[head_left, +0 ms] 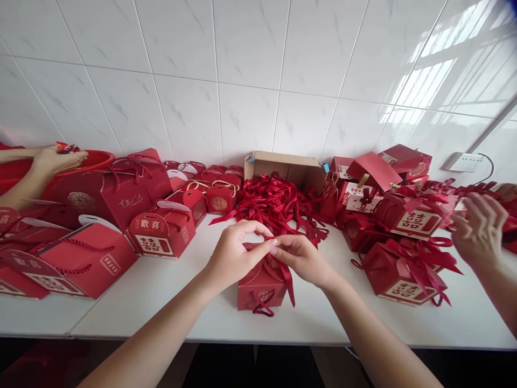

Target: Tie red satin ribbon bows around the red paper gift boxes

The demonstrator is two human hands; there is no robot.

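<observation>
A small red gift box (pixel 260 291) with a twisted cord handle stands on the white table in front of me. Above its top, my left hand (pixel 238 250) and my right hand (pixel 299 256) meet, fingertips pinched together on a dark red ribbon (pixel 287 280). One ribbon end hangs down the box's right side. My fingers partly cover the lid and the middle of the ribbon. Just behind the box, a heap of loose red ribbons (pixel 274 199) spills from a cardboard box (pixel 283 159) lying against the wall.
Red gift boxes (pixel 159 231) crowd the left side. Ribbon-tied boxes (pixel 407 275) are stacked at right, beside another person's hand (pixel 480 231). At far left, another person's hands (pixel 56 161) hold small wrapped items over a red basin (pixel 97 158). A power strip (pixel 462 161) sits by the wall.
</observation>
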